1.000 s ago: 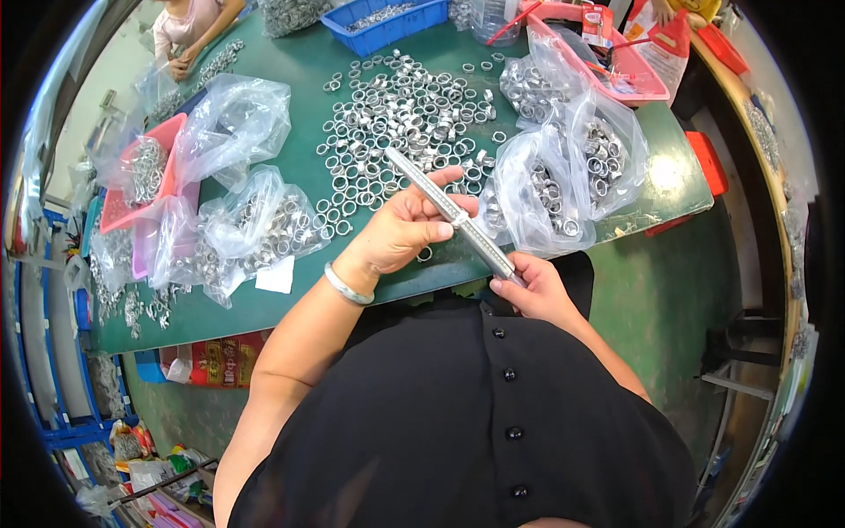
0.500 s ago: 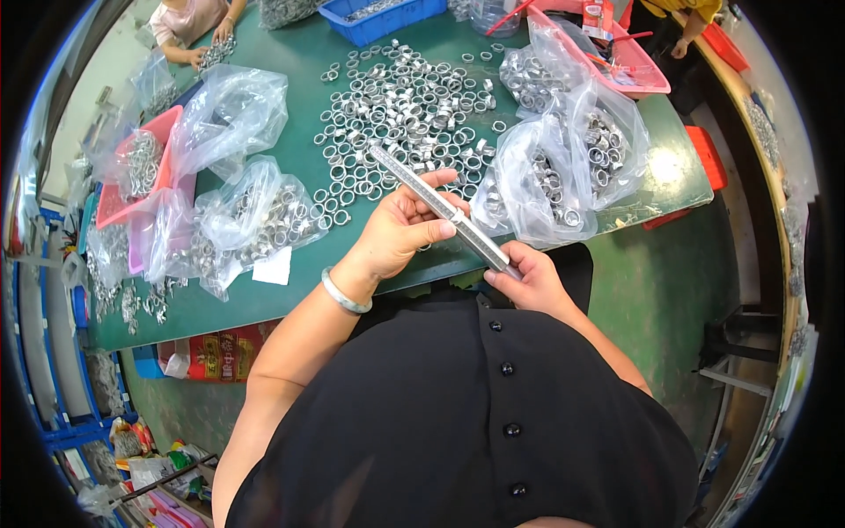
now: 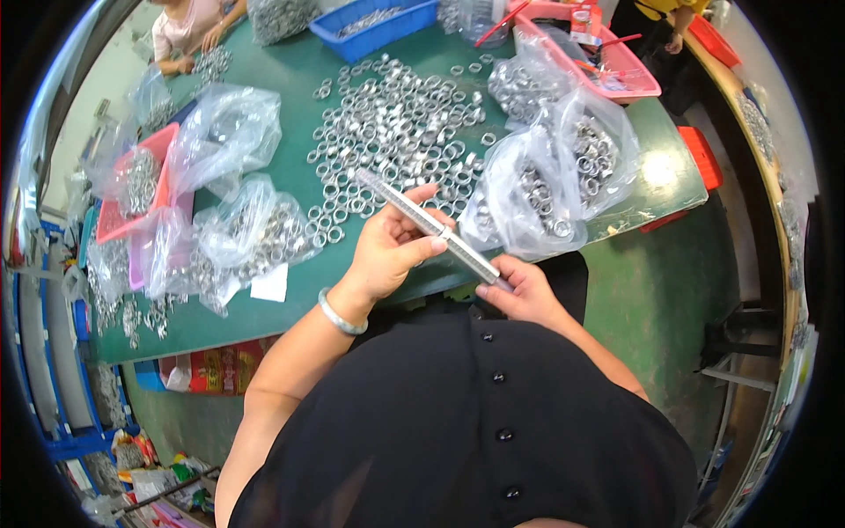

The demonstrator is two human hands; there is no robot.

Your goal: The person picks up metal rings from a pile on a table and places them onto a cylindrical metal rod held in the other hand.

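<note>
Head view looks down on a green table (image 3: 290,79) that spreads away beyond the grip. Clear plastic bags of small metal rings stand on it: two bulging bags (image 3: 563,176) just beyond the right hand and to its right, and more bags (image 3: 238,238) to the left of the left hand. Farther left, a pink tray (image 3: 119,220) holds bagged rings. At the far edge beyond the grip sit a blue bin (image 3: 387,26) with metal parts inside and a pink basket (image 3: 607,66) with odds and ends. A loose heap of silver rings (image 3: 396,132) lies spread on the table straight beyond the hands.

The left hand (image 3: 392,255) is closed round the middle of a long rod stacked with rings (image 3: 431,229), thumb laid across it. The right hand (image 3: 524,290) pinches the rod's near end in its fingertips. The rod is held above the table's near edge, its long axis slanting from the right hand's pinch up and away to the left, the free end pointing over the heap. It looks slim, straight, silvery and finely ribbed. A silver bangle (image 3: 339,315) circles the left wrist.
</note>
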